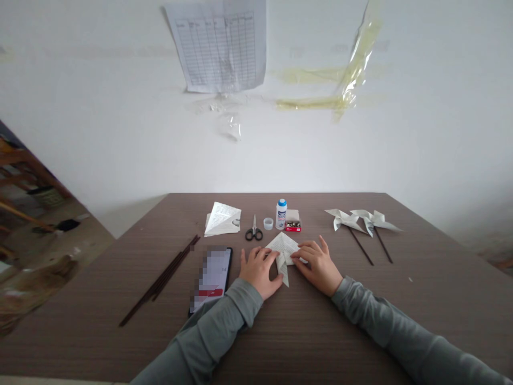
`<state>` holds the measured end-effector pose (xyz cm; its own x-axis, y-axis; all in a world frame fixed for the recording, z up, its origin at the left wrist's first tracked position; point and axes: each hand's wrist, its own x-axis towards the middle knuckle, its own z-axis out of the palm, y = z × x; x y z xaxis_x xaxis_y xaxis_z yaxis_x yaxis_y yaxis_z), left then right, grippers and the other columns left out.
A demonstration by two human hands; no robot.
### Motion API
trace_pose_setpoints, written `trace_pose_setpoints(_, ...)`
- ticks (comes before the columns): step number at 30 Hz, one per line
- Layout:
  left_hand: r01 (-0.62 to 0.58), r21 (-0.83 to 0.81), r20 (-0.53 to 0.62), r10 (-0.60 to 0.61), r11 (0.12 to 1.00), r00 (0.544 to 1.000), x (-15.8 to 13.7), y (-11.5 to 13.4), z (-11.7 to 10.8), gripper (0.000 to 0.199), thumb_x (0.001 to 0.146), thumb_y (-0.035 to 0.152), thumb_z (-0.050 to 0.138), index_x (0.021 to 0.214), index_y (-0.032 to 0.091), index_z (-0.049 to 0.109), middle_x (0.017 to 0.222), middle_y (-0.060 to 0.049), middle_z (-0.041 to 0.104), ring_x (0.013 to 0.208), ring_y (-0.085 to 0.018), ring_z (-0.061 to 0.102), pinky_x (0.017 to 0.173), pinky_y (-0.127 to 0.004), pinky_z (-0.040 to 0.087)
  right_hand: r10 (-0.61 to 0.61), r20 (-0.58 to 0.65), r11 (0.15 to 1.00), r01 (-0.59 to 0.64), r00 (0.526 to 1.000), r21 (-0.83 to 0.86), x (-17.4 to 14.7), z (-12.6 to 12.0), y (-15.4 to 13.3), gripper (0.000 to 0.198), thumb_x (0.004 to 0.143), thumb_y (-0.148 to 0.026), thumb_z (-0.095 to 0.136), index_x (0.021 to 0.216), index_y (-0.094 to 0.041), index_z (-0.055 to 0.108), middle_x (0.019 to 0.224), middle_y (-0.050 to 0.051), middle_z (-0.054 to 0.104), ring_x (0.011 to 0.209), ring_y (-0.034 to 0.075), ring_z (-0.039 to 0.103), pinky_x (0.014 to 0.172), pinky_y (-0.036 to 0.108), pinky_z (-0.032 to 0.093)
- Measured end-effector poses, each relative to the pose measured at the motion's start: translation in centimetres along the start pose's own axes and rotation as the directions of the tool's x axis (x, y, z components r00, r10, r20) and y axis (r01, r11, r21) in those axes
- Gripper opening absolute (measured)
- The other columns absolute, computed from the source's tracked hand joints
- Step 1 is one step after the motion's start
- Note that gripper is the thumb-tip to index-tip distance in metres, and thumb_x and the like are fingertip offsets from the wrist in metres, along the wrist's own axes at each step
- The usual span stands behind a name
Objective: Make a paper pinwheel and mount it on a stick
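A sheet of printed paper [284,243], cut and partly folded, lies on the table between my hands, one narrow flap pointing toward me. My left hand [260,271] rests on its left side, fingertips pressed on the paper and thumb beside the flap. At the right corner, my right hand [318,264] grips the paper between thumb and fingers, with the little finger raised. Just beyond the paper stand a white glue bottle [281,216] with a blue cap and a red box [293,226] of small metal pins.
Black-handled scissors [254,231], a small clear cup [268,223] and stacked paper pieces [222,219] lie toward the back. Dark sticks [160,280] and a phone [211,278] are at the left. Two paper pinwheels [344,220] on sticks lie at the right. A wall borders the table's back.
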<state>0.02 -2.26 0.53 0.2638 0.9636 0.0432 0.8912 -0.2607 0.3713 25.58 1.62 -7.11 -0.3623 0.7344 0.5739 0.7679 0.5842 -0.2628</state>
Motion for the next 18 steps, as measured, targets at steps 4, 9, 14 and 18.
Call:
trace_pose_setpoints(4, 0.002, 0.003, 0.005, -0.002, 1.0, 1.0, 0.0, 0.0, 0.1, 0.071, 0.103, 0.032, 0.098, 0.172, 0.033, 0.087, 0.178, -0.017, 0.083, 0.178, -0.055, 0.065, 0.156, -0.098, 0.03, -0.028, -0.035, 0.999, 0.027, 0.999, -0.021, -0.2, 0.2, -0.1, 0.026, 0.116, -0.025, 0.075, 0.118, -0.038, 0.097, 0.115, 0.008, 0.1, 0.129, 0.042, 0.093, 0.148, 0.092, 0.049)
trace_pose_setpoints(9, -0.016, 0.016, 0.007, 0.016, 1.0, 1.0, 0.1, -0.3, 0.5, 0.07, 0.106, 0.036, 0.094, 0.175, 0.039, 0.085, 0.179, -0.015, 0.083, 0.178, -0.053, 0.063, 0.156, -0.097, 0.03, -0.022, -0.037, 1.0, 0.022, 0.999, -0.006, -0.3, 0.0, -0.2, 0.026, 0.116, -0.025, 0.074, 0.116, -0.037, 0.097, 0.115, 0.008, 0.099, 0.131, 0.041, 0.091, 0.153, 0.091, 0.042)
trace_pose_setpoints(14, -0.032, 0.023, -0.04, 0.033, 0.999, 0.999, 0.5, -0.8, 1.9, 0.07, 0.102, 0.033, 0.097, 0.17, 0.043, 0.09, 0.176, -0.013, 0.083, 0.176, -0.054, 0.063, 0.154, -0.098, 0.033, 0.043, 0.047, 0.999, -0.043, 0.998, 0.013, 0.0, -0.8, -0.6, 0.025, 0.116, -0.025, 0.076, 0.116, -0.039, 0.097, 0.119, 0.007, 0.099, 0.137, 0.044, 0.09, 0.154, 0.098, 0.032)
trace_pose_setpoints(18, -0.037, 0.031, -0.061, 0.039, 0.999, 0.997, 0.8, -0.9, 2.8, 0.072, 0.099, 0.029, 0.098, 0.169, 0.045, 0.091, 0.181, -0.014, 0.078, 0.177, -0.055, 0.061, 0.154, -0.097, 0.035, 0.076, 0.094, 0.997, -0.079, 0.993, 0.026, 0.3, -1.3, -1.0, 0.02, 0.114, -0.027, 0.081, 0.114, -0.039, 0.097, 0.121, 0.009, 0.099, 0.139, 0.047, 0.089, 0.154, 0.101, 0.029)
